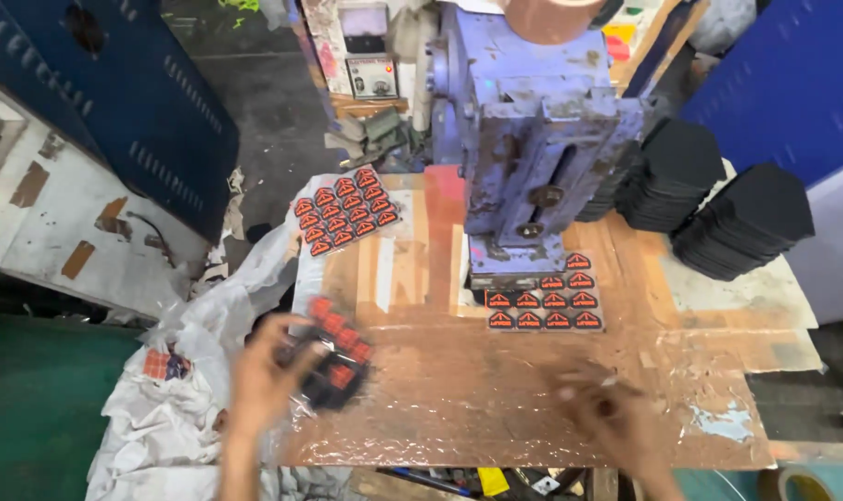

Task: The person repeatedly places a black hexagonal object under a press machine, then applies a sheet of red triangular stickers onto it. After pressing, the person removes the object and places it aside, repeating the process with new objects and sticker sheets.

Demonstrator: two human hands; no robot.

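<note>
Left hand (264,371): fingers curled on a clear sheet of red-and-black patches (336,357) at the worktop's (459,408) left edge. Right hand (612,417): blurred near the front edge, grip indiscernible. Second patch sheet (544,299): beneath the blue press (533,130). Third sheet (347,210): rear left corner.

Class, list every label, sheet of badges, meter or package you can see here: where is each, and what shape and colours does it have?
Badge sheet: back left of the table, rows of red-and-black badges.
Badge sheet: under the blue press, black badges with red marks.
Clear film of badges: at the left hand, red and black.
Meter box: behind the press, pale, with knobs.
Black stacks: right, dark pieces.
</note>
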